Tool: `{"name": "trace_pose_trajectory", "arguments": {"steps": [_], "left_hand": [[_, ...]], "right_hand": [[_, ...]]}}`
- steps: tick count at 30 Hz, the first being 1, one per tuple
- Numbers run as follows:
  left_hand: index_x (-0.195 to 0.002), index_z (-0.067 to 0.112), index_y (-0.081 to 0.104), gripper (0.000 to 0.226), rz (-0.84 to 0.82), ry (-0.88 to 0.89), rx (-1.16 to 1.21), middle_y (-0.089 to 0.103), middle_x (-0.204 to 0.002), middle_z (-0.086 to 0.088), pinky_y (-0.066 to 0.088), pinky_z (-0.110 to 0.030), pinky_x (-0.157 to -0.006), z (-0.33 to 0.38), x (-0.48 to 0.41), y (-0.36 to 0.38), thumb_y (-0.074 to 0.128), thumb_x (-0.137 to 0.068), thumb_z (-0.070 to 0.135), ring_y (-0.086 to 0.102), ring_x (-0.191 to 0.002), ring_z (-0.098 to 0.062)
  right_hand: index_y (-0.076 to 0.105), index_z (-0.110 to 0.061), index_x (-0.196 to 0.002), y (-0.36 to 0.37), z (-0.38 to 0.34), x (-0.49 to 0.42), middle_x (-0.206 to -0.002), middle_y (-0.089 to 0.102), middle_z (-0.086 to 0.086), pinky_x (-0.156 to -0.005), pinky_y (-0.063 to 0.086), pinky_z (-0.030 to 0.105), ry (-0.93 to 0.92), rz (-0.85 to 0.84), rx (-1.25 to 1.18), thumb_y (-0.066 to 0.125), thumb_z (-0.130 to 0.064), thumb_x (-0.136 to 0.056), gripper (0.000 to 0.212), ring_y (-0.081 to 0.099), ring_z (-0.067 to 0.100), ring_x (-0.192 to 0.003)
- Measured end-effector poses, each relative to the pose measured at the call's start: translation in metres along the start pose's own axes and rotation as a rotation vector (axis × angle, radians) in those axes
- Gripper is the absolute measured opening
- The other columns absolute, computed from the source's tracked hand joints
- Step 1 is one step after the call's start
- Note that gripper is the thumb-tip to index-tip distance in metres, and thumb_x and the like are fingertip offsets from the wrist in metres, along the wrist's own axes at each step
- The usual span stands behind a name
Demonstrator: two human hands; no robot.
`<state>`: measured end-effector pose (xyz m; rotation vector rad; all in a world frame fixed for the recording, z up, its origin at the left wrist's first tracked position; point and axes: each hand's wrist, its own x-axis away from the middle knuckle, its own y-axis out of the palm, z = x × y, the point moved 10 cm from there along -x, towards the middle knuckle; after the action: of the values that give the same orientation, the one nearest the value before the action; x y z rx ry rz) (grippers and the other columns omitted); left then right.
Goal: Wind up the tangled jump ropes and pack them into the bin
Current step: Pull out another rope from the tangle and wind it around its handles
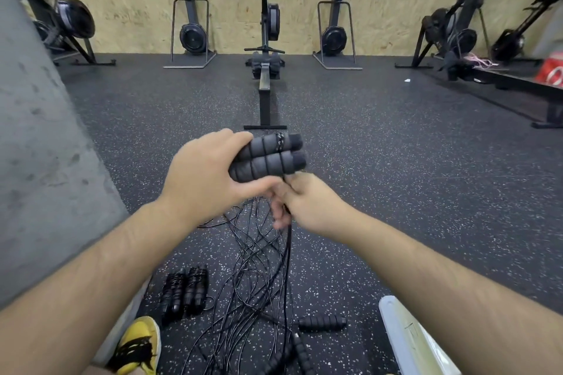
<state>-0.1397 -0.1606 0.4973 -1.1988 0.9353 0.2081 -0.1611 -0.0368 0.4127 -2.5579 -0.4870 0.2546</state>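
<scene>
Above the speckled black rubber floor [380,161], the left grip [201,173] clenched two black ribbed foam jump-rope handles [268,158] side by side. Just below, the right grip [307,201] pinched their thin black cord [288,240], which hung into the tangled black ropes [249,277] on the floor, near two wound rope bundles [185,289] and a pale plastic bin [405,335].

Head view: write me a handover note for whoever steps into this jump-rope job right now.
Left hand grips a pair of foam handles, some cord wrapped round them.
Right hand pinches the cord just below.
Floor: tangled cords, two wound bundles by the yellow shoe, loose handles.
Done: two bundles wound.
To do: finish this winding, untangle the rest, pack everything; a pale container edge, maybe the bin, sits lower right.
</scene>
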Motion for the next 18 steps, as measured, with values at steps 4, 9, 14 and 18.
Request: {"name": "trace_pose_trajectory", "arguments": {"steps": [4, 9, 14, 18], "left_hand": [[-0.097, 0.019, 0.062, 0.065, -0.017, 0.039, -0.167, 0.052, -0.077, 0.002, 0.045, -0.038, -0.062, -0.027, 0.0, 0.009, 0.055, -0.079, 0.081, 0.057, -0.073, -0.026], [-0.094, 0.018, 0.06, 0.067, -0.043, 0.086, -0.28, 0.05, -0.075, 0.0, 0.042, -0.037, -0.06, -0.03, -0.001, 0.019, 0.051, -0.081, 0.082, 0.056, -0.071, -0.028], [-0.093, 0.017, 0.06, 0.069, -0.098, 0.109, -0.297, 0.052, -0.077, -0.001, 0.037, -0.036, -0.061, -0.033, 0.003, 0.029, 0.044, -0.081, 0.083, 0.056, -0.071, -0.029], [-0.088, 0.017, 0.058, 0.066, -0.133, 0.151, -0.305, 0.051, -0.073, -0.001, 0.029, -0.032, -0.06, -0.024, 0.004, 0.034, 0.046, -0.08, 0.081, 0.056, -0.067, -0.029]], "right_hand": [[0.059, -0.023, -0.09, 0.013, -0.005, 0.003, -0.069, 0.056, -0.005, -0.061, 0.045, 0.032, 0.079, -0.017, 0.089, 0.037, -0.028, -0.106, 0.027, 0.049, 0.013, -0.056], [0.062, -0.019, -0.091, 0.004, -0.017, 0.013, -0.072, 0.059, -0.003, -0.06, 0.043, 0.03, 0.097, -0.063, 0.353, 0.04, -0.037, -0.104, 0.031, 0.054, 0.014, -0.062], [0.042, -0.017, -0.078, -0.003, -0.045, 0.022, -0.072, 0.045, -0.002, -0.053, 0.028, 0.032, -0.058, -0.055, 0.766, 0.04, -0.032, -0.105, 0.031, 0.047, 0.022, -0.067], [0.043, -0.023, -0.092, -0.018, -0.069, 0.023, -0.084, 0.046, -0.001, -0.064, 0.033, 0.032, -0.231, 0.063, 1.101, 0.035, -0.039, -0.107, 0.023, 0.046, 0.024, -0.075]]}}
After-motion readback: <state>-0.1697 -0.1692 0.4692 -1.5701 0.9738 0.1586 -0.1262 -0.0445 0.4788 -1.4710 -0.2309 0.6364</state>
